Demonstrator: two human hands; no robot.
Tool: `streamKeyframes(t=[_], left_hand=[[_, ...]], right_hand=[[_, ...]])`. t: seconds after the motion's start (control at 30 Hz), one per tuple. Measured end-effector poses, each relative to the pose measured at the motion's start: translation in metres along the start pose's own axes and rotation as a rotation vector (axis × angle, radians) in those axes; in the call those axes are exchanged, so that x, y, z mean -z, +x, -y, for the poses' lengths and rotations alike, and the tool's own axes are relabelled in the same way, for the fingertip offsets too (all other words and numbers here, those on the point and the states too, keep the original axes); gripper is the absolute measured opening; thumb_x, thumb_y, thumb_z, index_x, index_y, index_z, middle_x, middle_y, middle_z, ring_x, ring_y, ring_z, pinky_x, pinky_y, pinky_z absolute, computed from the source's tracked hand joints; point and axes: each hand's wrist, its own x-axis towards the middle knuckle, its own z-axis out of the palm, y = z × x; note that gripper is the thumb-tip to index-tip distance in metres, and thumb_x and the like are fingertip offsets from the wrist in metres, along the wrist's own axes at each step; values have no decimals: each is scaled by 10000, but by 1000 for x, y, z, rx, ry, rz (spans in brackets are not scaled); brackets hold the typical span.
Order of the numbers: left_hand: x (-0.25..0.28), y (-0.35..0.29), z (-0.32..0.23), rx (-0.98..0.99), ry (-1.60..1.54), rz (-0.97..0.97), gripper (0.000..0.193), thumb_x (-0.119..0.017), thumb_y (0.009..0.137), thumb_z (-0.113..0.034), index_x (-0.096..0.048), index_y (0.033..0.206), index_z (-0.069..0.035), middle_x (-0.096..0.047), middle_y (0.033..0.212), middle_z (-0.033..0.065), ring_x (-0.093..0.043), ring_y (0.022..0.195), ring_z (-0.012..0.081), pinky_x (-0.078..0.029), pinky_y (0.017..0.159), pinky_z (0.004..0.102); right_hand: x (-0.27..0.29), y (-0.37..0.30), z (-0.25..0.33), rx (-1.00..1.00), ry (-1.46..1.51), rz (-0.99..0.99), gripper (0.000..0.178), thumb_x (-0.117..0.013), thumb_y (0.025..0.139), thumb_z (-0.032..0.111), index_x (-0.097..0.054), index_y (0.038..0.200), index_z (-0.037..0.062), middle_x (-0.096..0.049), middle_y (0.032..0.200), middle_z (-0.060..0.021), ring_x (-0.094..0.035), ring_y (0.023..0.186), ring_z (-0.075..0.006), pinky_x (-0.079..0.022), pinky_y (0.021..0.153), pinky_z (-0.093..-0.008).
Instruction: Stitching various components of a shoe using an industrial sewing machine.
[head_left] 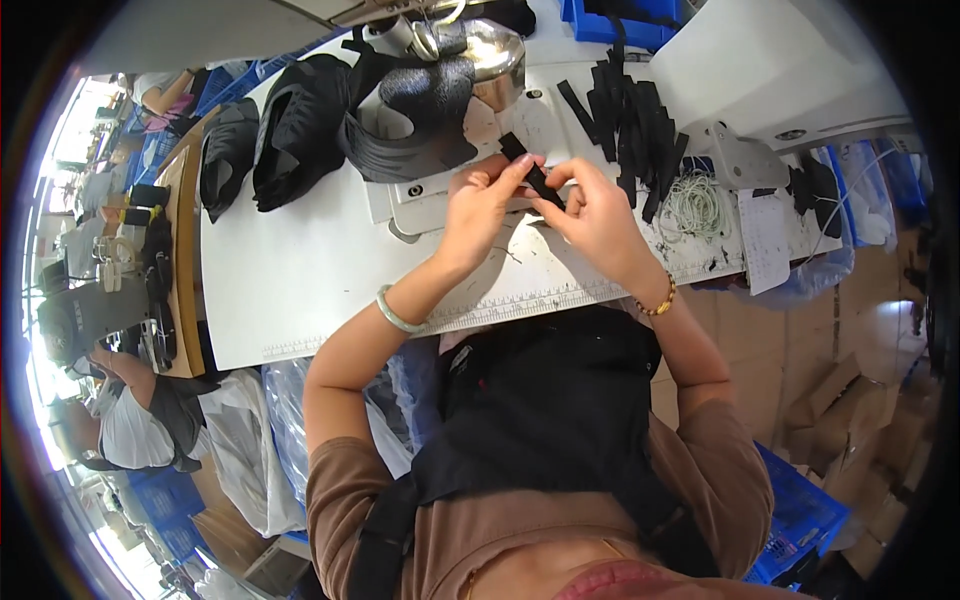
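My left hand [478, 212] and my right hand [597, 212] meet over the front of the sewing machine's bed. Between them they pinch a short black strip [513, 147], which looks like webbing or elastic. Its far end sticks up past my left fingertips, and my right thumb and fingers close on the nearer part. Just beyond my left hand, a black shoe upper [418, 130] lies beside the shiny metal head of the sewing machine [497, 60]. Two more black shoe uppers [300, 130] [229, 150] rest in a row to the left.
A heap of black strips [635, 125] lies right of the machine, with a tangle of pale cord [695, 207] nearer me. A blue bin [625, 22] stands at the back. A ruler scale [500, 312] runs along the table's front edge. Other people [145, 410] sit at left.
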Motion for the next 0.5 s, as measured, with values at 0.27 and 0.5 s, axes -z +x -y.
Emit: streamKeyframes(t=[0.27, 0.5], left_hand=[[5, 0, 6, 126, -28, 14, 296, -587, 888, -228, -625, 913, 65, -624, 819, 87, -613, 693, 117, -496, 617, 218], [8, -1, 10, 102, -45, 76, 285, -546, 911, -196, -601, 967, 79, -620, 884, 95, -616, 728, 117, -495, 686, 214]], right_hand=[[-3, 2, -17, -252, 515, 24, 108, -601, 855, 69, -556, 891, -22, -591, 629, -33, -521, 490, -48, -399, 400, -193], [-4, 4, -20, -263, 481, 25, 101, -600, 852, 62, -558, 890, -22, -594, 636, -38, -545, 510, -55, -412, 402, -188]])
